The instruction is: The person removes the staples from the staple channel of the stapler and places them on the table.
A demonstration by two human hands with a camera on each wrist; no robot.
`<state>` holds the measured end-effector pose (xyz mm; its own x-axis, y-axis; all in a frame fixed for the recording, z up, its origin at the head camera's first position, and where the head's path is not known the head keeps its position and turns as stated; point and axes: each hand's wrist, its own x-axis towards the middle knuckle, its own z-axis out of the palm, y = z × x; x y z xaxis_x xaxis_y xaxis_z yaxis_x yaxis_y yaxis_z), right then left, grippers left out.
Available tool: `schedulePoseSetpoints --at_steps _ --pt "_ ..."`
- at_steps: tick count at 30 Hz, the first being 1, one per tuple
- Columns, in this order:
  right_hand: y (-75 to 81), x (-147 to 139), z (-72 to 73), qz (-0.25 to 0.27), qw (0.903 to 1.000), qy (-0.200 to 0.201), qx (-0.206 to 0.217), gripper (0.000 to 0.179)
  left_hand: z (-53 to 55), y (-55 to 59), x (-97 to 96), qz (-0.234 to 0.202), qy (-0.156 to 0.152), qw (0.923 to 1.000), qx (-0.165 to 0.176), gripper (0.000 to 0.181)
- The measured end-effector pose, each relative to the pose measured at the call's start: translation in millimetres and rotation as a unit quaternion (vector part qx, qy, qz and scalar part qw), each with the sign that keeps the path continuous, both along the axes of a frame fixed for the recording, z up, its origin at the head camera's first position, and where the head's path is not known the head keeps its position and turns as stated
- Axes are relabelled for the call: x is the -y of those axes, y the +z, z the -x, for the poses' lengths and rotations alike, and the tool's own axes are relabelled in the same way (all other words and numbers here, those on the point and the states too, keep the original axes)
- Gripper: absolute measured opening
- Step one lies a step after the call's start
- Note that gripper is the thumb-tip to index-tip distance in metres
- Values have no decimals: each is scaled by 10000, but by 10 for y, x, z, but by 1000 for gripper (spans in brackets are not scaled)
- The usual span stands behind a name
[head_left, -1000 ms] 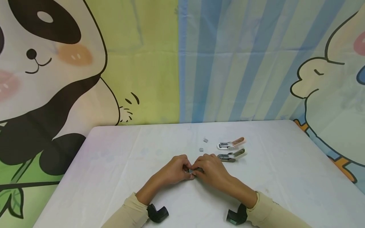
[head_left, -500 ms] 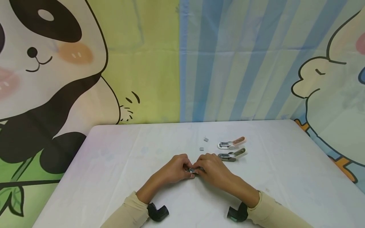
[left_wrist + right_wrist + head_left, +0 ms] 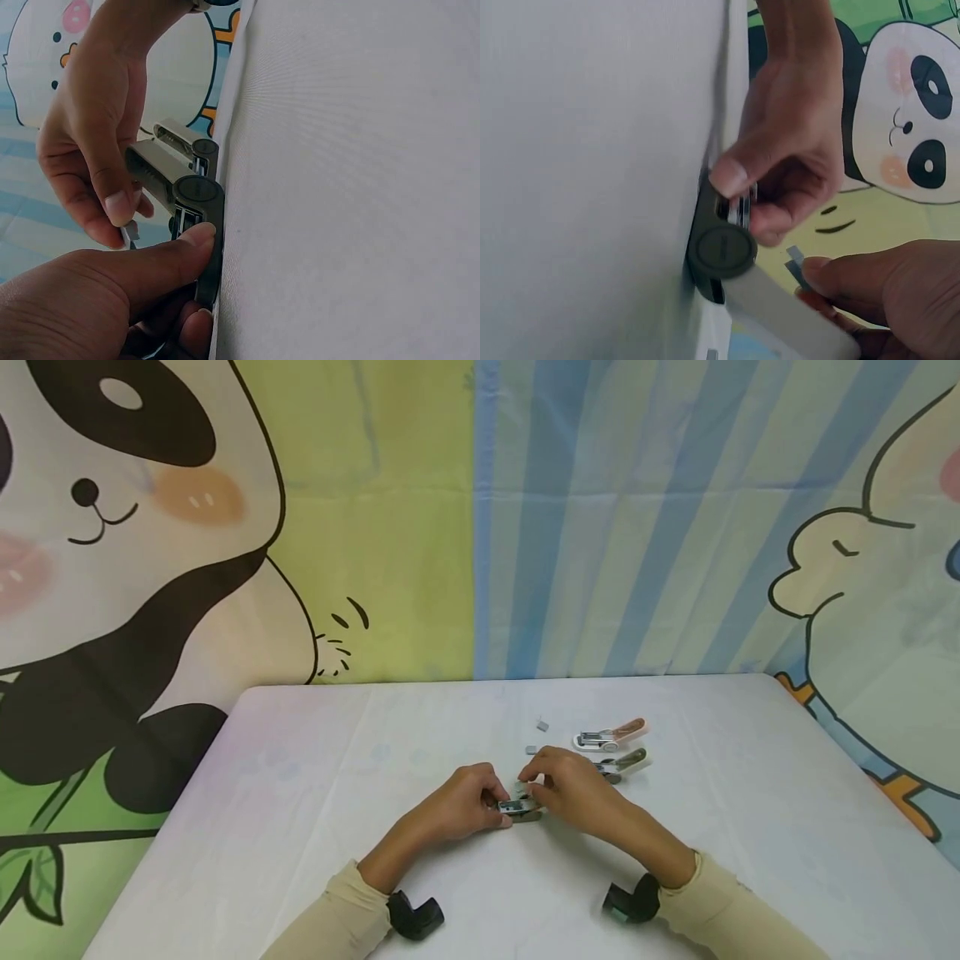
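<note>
My left hand (image 3: 468, 802) holds a dark green mini stapler (image 3: 517, 807) on the white table. In the right wrist view the thumb lies on top of the stapler's body, and its pale lever (image 3: 780, 315) is swung up from the round pivot (image 3: 724, 251). To the right, my right hand (image 3: 573, 789) pinches a small grey piece like a short strip of staples (image 3: 798, 268) between thumb and finger. This strip is beside the stapler, apart from it, also in the left wrist view.
Behind my right hand lies a second, olive-handled stapler (image 3: 628, 762), partly covered. A white stapler with a brownish-pink handle (image 3: 609, 739) lies beyond it. Two small grey pieces (image 3: 542, 725) rest left of these. A printed curtain (image 3: 600, 527) hangs behind the table (image 3: 300, 752).
My right hand has lifted and moved right, away from the stapler, with the small strip now in its fingers. More of the stapler shows. My left hand keeps its place.
</note>
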<state>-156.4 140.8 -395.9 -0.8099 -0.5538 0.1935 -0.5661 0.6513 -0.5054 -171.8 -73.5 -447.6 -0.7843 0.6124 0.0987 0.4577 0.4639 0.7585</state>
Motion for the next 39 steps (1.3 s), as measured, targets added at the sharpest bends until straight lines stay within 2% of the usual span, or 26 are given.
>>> schedulePoseSetpoints --at_steps 4,11,19,26,39 --pt "3 -96 113 249 9991 -325 -89 13 8 5 -3 35 -10 10000 -67 17" --pt "-102 -235 339 252 9962 -728 -397 13 11 5 -1 93 -12 9999 -55 17" --pt "-230 -238 482 292 9990 -299 -151 12 -1 16 1 86 -29 9999 -52 17" --pt "-273 -224 544 343 9991 -248 -77 13 6 16 -1 55 -106 9999 -52 16" --pt "-348 -256 602 -76 9996 -112 -257 11 18 3 -2 51 -112 9999 -15 17"
